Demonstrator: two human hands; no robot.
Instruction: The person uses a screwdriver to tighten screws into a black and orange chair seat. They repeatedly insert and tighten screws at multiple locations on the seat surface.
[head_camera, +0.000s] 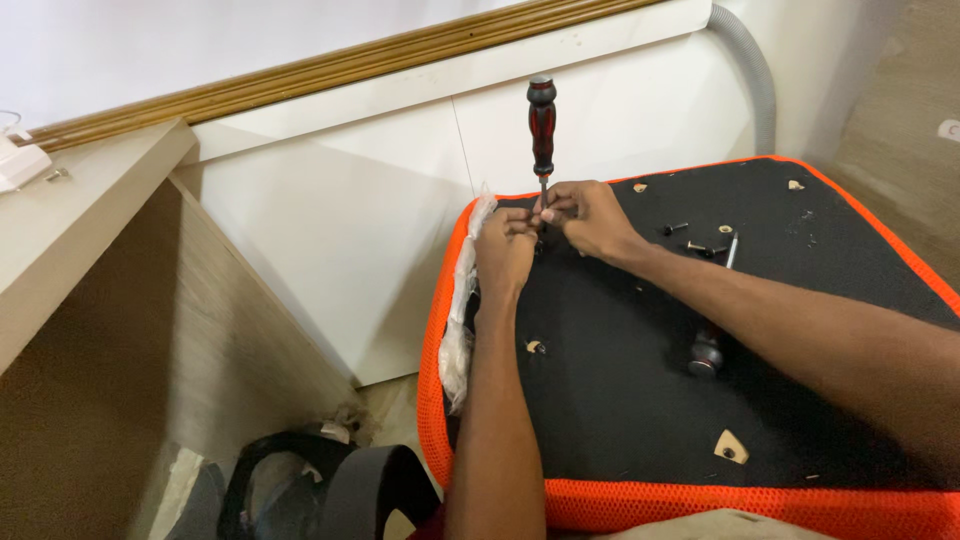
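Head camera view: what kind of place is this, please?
Probably a furnished room at home, used for a small repair: white cabinet panels with a wooden trim strip, and a black, orange-edged seat base where both hands steady an upright screwdriver among loose screws.

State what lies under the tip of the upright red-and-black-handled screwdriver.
Both hands, left hand and right hand, close around the screwdriver shaft; they cover its tip and what it meets.

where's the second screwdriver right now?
Head view: the second screwdriver lies on the black panel, right of centre, beside the right forearm, below the loose screws. The red-and-black screwdriver stands upright at both hands.
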